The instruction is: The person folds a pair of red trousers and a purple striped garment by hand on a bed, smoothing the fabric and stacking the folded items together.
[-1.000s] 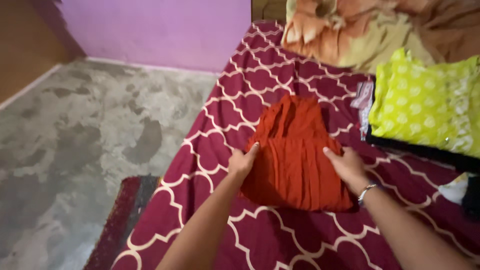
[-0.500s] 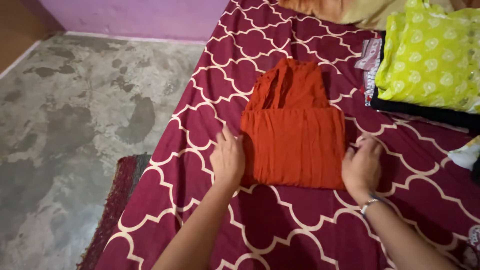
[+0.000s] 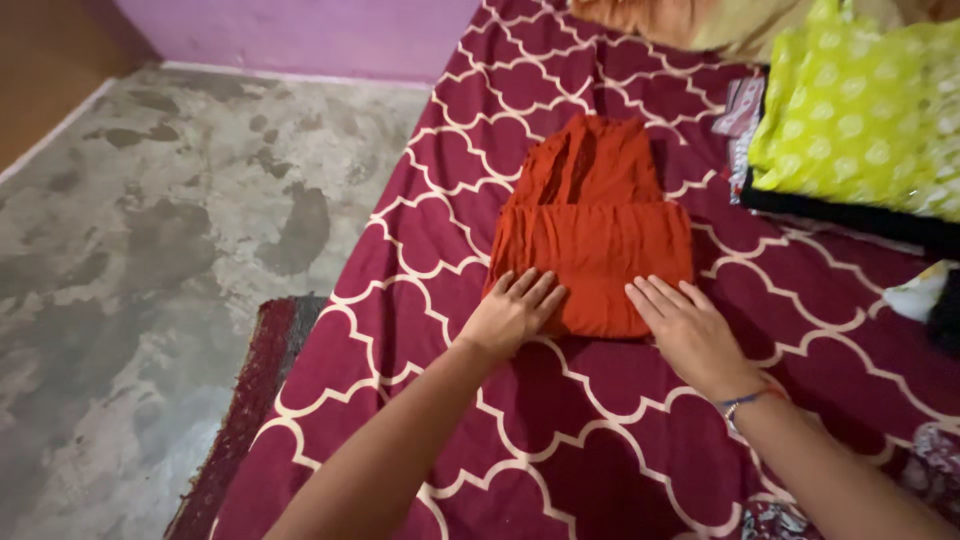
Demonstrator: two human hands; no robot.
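A folded orange-red garment (image 3: 592,225) lies on a maroon bedsheet (image 3: 420,230) with a cream lattice pattern. My left hand (image 3: 512,315) rests flat on the garment's near left corner, fingers spread. Flat on the near right edge lies my right hand (image 3: 688,335), fingers together and pointing away from me. A thin bracelet circles my right wrist. Neither hand grips the cloth; both press on it from above.
A lime-green patterned garment (image 3: 860,120) lies on dark cloth at the right. Orange and tan bedding (image 3: 690,20) is bunched at the far end. A mottled grey floor (image 3: 150,250) and a dark rug (image 3: 250,400) lie left of the bed. The wall is pink.
Both hands moved from the garment's sides to its near edge and now lie flat on it. The garment looks shorter front to back than before.
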